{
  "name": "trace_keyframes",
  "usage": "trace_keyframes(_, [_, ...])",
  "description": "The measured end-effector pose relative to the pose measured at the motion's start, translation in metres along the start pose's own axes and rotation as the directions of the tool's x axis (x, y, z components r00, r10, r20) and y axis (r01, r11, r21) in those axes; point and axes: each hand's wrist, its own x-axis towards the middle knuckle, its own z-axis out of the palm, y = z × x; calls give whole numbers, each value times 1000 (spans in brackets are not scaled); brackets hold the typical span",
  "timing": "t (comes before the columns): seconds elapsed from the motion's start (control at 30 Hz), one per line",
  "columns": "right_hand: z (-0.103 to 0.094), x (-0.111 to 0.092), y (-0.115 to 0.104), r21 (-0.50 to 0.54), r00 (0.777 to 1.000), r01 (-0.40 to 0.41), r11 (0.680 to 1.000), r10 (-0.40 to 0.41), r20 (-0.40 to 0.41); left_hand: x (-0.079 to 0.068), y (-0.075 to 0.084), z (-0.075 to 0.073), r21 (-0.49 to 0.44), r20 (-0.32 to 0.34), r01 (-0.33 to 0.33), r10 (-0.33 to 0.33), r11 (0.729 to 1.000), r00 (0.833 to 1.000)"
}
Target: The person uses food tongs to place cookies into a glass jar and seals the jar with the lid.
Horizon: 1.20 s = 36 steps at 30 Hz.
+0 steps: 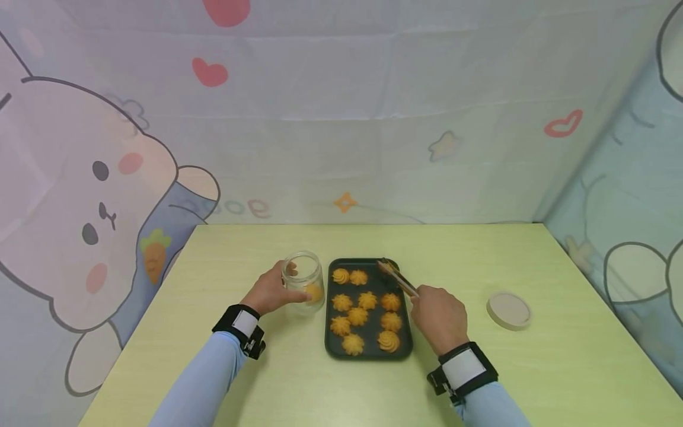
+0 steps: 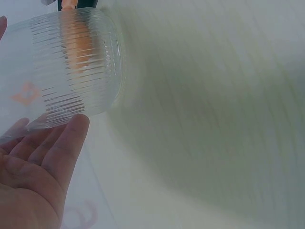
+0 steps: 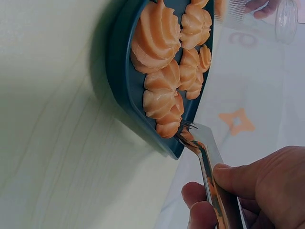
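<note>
Over the far right of the tray [image 1: 370, 351], right hand [image 1: 440, 317] is pinching tongs [image 1: 398, 277] angled away-left; left hand [image 1: 273, 290]'s gripping the jar [image 1: 306, 281] alongside.

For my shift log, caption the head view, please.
Left hand gripping a jar beside a tray of cookies; right hand holding tongs at the tray's far right corner.

Piped cookies [image 1: 358, 316] look matt and ridged, their baking tray [image 1: 372, 349] smooth, satin. At its ten o'clock, a glossy, ribbed glass jar [image 1: 308, 277]; towards half-past one, shiny metal tongs [image 3: 213, 191]; three, a matt lid [image 1: 508, 308]; twelve, creased cloth backdrop [image 1: 373, 148]. Tabletop [image 1: 277, 379]: smooth, wood-grained.
</note>
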Motion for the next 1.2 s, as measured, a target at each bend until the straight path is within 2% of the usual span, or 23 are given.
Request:
trace_keyframes(0.23, [-3,0,1,37,1000,-3,999,3,2,0,0,0,-6,0,12,-12,1000,1000])
trace_keyframes(0.43, [-13,-2,-6,53,1000,11,999,-10,-27,-1,0,0,-8,-2,14,-14,1000,1000])
trace_keyframes(0.93, [-44,-7,-51,61,988,123,991,-116,-101,-3,0,-1,-12,-1,24,-24,1000,1000])
trace_keyframes(1.2, [-56,-8,-74,50,968,211,976,-202,-146,-4,2,0,-9,5,11,-11,1000,1000])
